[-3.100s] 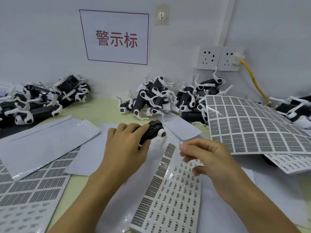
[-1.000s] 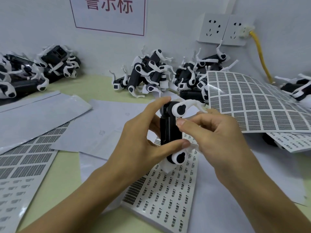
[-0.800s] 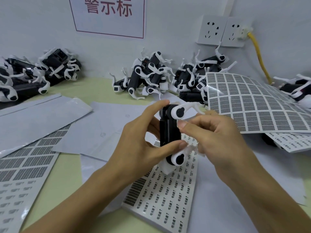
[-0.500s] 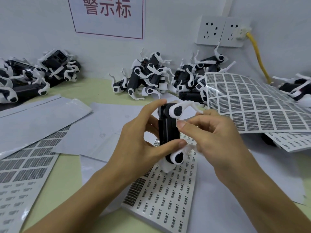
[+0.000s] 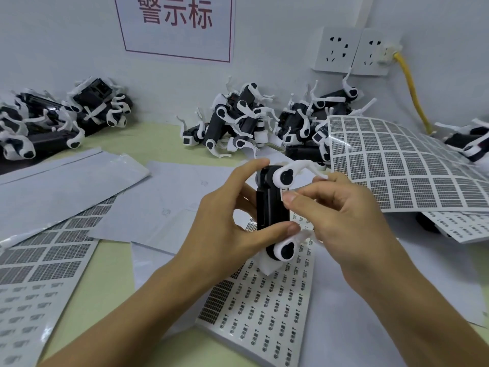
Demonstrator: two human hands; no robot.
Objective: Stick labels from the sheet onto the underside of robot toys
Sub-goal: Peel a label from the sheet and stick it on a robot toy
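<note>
- Two hands share one toy (image 5: 270,207), held above the label sheet (image 5: 267,311).
- Your left hand (image 5: 227,229) grips it upright, underside turned rightward.
- Your right hand (image 5: 341,215) pinches a small label (image 5: 283,195) against that face.

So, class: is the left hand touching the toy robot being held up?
Touching. The head view shows the left hand gripping the toy robot, thumb across its black body.

The right hand (image 5: 341,215) hides the side of the robot toy (image 5: 272,210), so the small label at its fingertips (image 5: 289,198) can hardly be seen. The words on the label sheet (image 5: 267,308) are too tiny to read. The wall sign (image 5: 177,25) is cut off at the top.
</note>
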